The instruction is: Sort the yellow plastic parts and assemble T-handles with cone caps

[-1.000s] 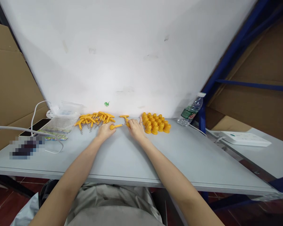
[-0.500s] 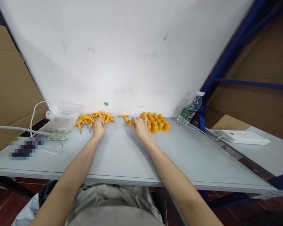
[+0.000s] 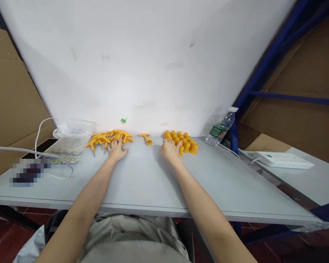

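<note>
My left hand [image 3: 116, 149] rests at the front of a pile of yellow T-shaped corkscrew handles [image 3: 122, 134] with metal spirals; its fingers are spread among them and the thumb sticks out to the right. My right hand [image 3: 170, 150] is closed at the left front of a block of yellow flared cups [image 3: 186, 146]. A bit of yellow shows at its fingertips, apparently one cup, mostly hidden by the hand. Between the hands, near the wall, lies a single corkscrew [image 3: 144, 135] with a yellow cup [image 3: 149, 141] at its lower end.
A plastic bottle [image 3: 222, 128] leans at the back right beside a blue frame post. At the left lie clear plastic bags [image 3: 68, 142], a white cable [image 3: 44, 149] and a dark phone-like slab [image 3: 40, 149]. A white power strip [image 3: 285, 160] sits on the right-hand surface.
My right hand has moved right, from beside the lone corkscrew to the cups, which uncovers that corkscrew's cup. The left hand's thumb has spread out and its fingers have shifted slightly in the pile.
</note>
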Demonstrator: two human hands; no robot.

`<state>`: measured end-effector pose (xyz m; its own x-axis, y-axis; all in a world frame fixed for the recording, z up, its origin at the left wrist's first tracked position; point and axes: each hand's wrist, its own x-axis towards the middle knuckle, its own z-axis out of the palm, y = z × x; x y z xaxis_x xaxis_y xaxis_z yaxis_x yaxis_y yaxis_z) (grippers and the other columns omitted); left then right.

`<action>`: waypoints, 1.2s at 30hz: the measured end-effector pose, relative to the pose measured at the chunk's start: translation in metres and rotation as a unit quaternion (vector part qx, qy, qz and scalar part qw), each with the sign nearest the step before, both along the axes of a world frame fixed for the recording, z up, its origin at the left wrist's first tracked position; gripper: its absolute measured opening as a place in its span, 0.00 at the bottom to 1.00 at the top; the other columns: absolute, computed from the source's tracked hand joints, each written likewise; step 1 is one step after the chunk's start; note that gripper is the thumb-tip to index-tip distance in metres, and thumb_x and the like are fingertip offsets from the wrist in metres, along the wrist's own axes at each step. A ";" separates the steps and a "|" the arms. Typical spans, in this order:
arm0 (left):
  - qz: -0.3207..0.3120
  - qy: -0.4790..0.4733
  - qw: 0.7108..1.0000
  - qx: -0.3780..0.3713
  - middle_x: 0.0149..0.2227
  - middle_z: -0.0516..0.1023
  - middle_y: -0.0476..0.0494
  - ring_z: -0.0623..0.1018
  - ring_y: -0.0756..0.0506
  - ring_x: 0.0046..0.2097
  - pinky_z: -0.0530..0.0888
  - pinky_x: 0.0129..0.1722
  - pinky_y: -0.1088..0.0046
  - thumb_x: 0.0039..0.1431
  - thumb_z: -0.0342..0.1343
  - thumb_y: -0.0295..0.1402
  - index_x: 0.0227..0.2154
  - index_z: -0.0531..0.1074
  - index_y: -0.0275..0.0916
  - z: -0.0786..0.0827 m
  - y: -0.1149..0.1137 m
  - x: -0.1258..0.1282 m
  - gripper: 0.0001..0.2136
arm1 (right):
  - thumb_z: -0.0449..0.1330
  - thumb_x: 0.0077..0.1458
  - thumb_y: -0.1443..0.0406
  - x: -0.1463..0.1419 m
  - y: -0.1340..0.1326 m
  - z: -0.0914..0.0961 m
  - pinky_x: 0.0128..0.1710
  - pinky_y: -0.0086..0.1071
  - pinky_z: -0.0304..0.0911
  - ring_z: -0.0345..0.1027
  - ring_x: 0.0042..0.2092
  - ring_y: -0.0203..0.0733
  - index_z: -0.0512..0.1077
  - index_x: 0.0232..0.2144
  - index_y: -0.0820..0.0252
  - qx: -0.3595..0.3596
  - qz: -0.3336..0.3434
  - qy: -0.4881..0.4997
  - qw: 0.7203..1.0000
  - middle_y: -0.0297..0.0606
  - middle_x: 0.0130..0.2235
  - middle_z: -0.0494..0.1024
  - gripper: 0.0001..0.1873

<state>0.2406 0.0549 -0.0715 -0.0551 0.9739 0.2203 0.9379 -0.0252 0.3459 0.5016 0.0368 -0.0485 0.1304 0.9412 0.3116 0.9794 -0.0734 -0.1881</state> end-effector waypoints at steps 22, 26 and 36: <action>-0.001 0.002 1.000 0.027 0.67 0.56 0.35 0.56 0.35 0.67 0.52 0.64 0.44 0.65 0.40 0.45 0.67 0.52 0.43 -0.001 0.001 0.000 0.29 | 0.47 0.64 0.61 -0.039 0.005 -0.024 0.61 0.67 0.42 0.53 0.64 0.54 0.58 0.63 0.57 0.009 0.205 -0.039 0.978 0.51 0.65 0.60 0.25; -0.007 -0.002 1.000 0.008 0.70 0.50 0.40 0.51 0.37 0.69 0.50 0.65 0.43 0.66 0.38 0.40 0.67 0.50 0.44 -0.003 0.003 -0.001 0.28 | 0.50 0.63 0.62 -0.035 0.007 -0.026 0.60 0.65 0.44 0.56 0.61 0.56 0.61 0.60 0.58 0.016 0.183 -0.019 0.983 0.51 0.62 0.63 0.24; -0.007 0.010 0.996 0.089 0.59 0.66 0.35 0.65 0.36 0.60 0.63 0.59 0.52 0.62 0.47 0.34 0.58 0.69 0.44 0.002 -0.002 0.001 0.21 | 0.52 0.61 0.63 -0.027 0.012 -0.032 0.58 0.50 0.51 0.64 0.53 0.54 0.67 0.52 0.68 0.059 0.092 -0.013 0.994 0.54 0.50 0.73 0.19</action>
<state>0.2413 0.0524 -0.0691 -0.0361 0.9200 0.3903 0.9439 -0.0970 0.3158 0.4745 0.0490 -0.0806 -0.0509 0.9051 0.4222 0.9787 0.1294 -0.1594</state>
